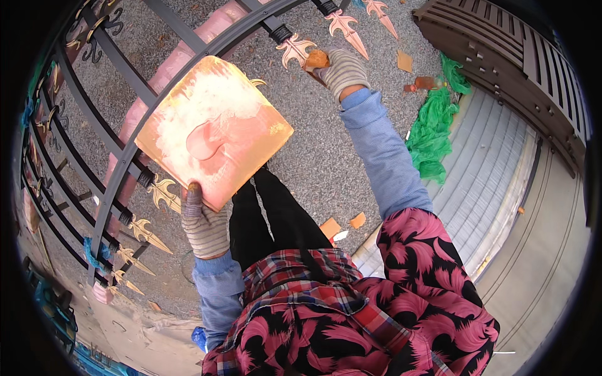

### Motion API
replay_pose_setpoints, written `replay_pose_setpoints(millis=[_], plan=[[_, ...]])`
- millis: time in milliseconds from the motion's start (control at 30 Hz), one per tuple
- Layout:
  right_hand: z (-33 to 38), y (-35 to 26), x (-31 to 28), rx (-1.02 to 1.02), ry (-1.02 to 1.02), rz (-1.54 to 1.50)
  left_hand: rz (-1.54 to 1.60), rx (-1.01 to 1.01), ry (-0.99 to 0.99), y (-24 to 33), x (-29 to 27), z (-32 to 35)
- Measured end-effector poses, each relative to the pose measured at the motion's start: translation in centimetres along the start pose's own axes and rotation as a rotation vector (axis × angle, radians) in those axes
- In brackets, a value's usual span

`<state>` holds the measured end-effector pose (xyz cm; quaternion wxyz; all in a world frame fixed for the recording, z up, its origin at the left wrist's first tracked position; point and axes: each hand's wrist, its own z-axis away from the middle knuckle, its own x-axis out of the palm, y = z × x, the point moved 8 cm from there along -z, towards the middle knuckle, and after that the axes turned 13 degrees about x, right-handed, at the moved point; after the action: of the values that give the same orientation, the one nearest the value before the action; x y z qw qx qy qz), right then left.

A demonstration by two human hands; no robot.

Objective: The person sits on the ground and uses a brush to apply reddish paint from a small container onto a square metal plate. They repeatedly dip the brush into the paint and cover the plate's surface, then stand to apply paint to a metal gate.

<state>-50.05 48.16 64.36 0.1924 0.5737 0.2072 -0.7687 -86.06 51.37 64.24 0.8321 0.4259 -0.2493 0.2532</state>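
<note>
My gloved left hand [205, 229] grips the near edge of a square board [266, 135], its thumb on top. Pink paint [210, 139] and paler smears cover much of that board. In my gloved right hand [343, 72], stretched forward, is a small orange-brown sponge [318, 59]. It is at a spear-shaped finial [293, 49] on a dark metal fence panel [106, 139]; contact is hard to make out. This finial and another spear tip [346, 32] farther right look pinkish. Lower on the left, a finial [164, 193] and the ones below it look gold.
A pink wrapped roll [172, 69] lies under the fence. To the right are crumpled green plastic [433, 138], a reddish bottle [427, 83], a silvery sheet [486, 144] and brown slatted panels [501, 53]. Orange scraps [330, 228] lie on the gravelly ground near my legs.
</note>
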Motion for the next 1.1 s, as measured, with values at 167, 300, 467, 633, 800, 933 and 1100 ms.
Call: replay_pose_setpoints(millis=[167,300,467,633,800,933,1100], plan=[[4.5,5.3,2.7,0.033,-0.263,0.132,0.001,0.021,0.059,0.6,0.0,0.3],[1.7,1.3,-1.4,-0.065,-0.082,-0.03,-0.022,0.039,0.059,0.6,0.4,0.2],[-2.4,-2.3,1.3,-0.135,-0.103,-0.003,-0.009,0.056,0.081,0.2,-0.3,0.3],[3.5,3.0,4.2,-0.149,-0.479,0.358,-0.04,0.103,0.095,0.9,-0.2,0.7],[1.4,1.8,-0.4,-0.046,-0.209,-0.133,-0.035,0.116,0.048,0.8,0.4,1.0],[-1.4,-2.8,-0.8,0.017,-0.076,-0.158,-0.033,0.119,0.086,0.7,-0.3,1.3],[1.7,-5.7,3.6,-0.257,-0.136,0.077,-0.03,0.145,0.101,1.2,-1.2,1.5]])
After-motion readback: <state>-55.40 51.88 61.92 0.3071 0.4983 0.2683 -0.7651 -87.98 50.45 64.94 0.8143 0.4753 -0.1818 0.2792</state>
